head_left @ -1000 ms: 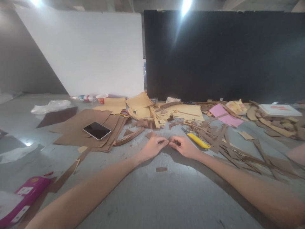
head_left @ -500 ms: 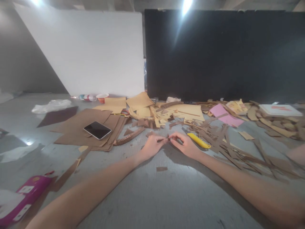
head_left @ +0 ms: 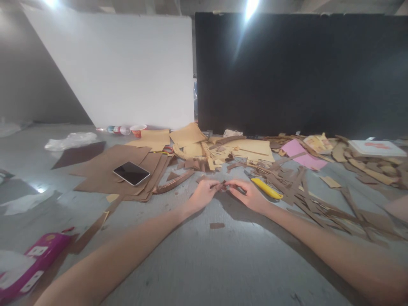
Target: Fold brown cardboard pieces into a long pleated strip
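Both our left hand (head_left: 204, 194) and right hand (head_left: 247, 194) pinch a small brown cardboard scrap (head_left: 223, 185) between fingertips, just above the grey floor (head_left: 204, 255). We judge it light, thin and bendable, best held at its ends; a yellow utility knife (head_left: 267, 188) lies right of it.

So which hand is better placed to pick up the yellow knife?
Probably the right hand: the knife lies just beside it, while the left hand sits farther off. Both pinch a small cardboard piece.
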Motion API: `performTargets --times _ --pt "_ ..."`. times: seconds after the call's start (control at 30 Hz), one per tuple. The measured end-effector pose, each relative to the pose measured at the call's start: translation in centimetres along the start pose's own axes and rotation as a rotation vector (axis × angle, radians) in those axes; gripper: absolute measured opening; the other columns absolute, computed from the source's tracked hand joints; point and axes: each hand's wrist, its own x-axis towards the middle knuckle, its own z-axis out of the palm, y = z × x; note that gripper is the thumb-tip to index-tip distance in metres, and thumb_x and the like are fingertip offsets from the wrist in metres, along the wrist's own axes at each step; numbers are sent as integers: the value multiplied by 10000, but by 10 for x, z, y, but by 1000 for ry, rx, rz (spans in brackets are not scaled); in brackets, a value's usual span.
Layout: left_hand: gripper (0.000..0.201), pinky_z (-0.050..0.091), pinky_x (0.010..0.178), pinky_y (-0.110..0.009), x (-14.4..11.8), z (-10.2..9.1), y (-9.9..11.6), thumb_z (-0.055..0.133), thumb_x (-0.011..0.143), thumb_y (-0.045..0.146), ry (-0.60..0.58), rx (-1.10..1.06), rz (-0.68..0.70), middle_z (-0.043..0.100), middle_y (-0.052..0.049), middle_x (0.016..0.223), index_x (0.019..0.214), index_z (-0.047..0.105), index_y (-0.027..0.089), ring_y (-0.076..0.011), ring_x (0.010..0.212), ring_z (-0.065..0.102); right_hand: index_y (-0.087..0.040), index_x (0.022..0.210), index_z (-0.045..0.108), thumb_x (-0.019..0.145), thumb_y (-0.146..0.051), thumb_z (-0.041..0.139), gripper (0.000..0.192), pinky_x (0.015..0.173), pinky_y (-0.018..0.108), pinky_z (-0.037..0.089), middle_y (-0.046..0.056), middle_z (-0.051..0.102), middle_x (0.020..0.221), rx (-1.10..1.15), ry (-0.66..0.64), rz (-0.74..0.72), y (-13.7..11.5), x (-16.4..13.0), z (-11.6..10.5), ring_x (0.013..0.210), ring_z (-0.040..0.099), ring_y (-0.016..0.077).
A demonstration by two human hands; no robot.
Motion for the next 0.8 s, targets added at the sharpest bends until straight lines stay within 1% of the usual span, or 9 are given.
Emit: performTargets --times 0.1,0.23,0.3,0.4,0.47,0.53,0.63,0.7,0.8 --pt "434 523 815 -315 2 0 0 558 1005 505 26 -118 -38 776 -64 853 843 780 169 -219 839 687 -238 1157 765 1078 -432 508 332 870 370 550 79 748 1027 -2 2 -27 -2 1 -1 951 686 248" --pt "518 534 862 -346 1 1 0 549 1006 575 59 -186 -84 802 -91 889 880 816 149 -243 872 711 -239 1198 773 1085 -410 488 351 875 384 544 79 718 972 -44 -6 -61 -4 2 0 923 663 246" --pt "546 534 850 -345 -1 2 1 564 993 619 32 -148 -82 801 -82 885 909 830 149 -245 872 706 -232 1201 773 1089 -406 476 362 835 363 542 74 691 935 -49 -19 -74 -5 2 0 880 643 233" --pt "579 529 788 -328 -6 3 4 564 978 665 -12 -99 -86 776 -66 841 905 830 155 -236 833 680 -209 1093 790 1099 -398 468 374 770 323 517 69 659 880 -29 -65 -90 -6 2 0 819 619 213" --pt "578 514 750 -314 -7 5 5 564 975 666 -21 -92 -80 754 -61 816 891 820 155 -225 804 657 -200 1009 785 1102 -397 479 376 761 318 499 66 655 863 -19 -75 -95 -7 1 -1 805 611 208" --pt "565 491 720 -301 -7 5 5 568 976 653 -17 -81 -66 729 -53 786 851 802 153 -213 779 633 -202 968 768 1099 -406 507 356 777 323 489 63 667 872 -20 -67 -91 -7 1 -2 819 615 211" --pt "548 455 697 -290 -5 5 4 566 981 626 -12 -68 -59 696 -40 747 783 763 154 -199 756 606 -213 989 762 1089 -426 546 320 821 337 491 63 694 919 -13 -47 -73 -5 1 -2 875 637 225" --pt "532 443 696 -287 -4 5 3 570 979 614 -21 -76 -69 691 -36 747 778 754 157 -196 760 605 -223 1035 775 1093 -434 542 320 840 344 498 62 706 948 1 -25 -57 -2 2 -1 903 649 231" --pt "527 445 700 -286 -5 5 5 569 974 617 -27 -69 -86 701 -39 761 789 756 160 -202 781 616 -239 1076 798 1097 -445 534 336 832 350 508 53 710 929 0 9 -43 3 2 0 885 654 229"
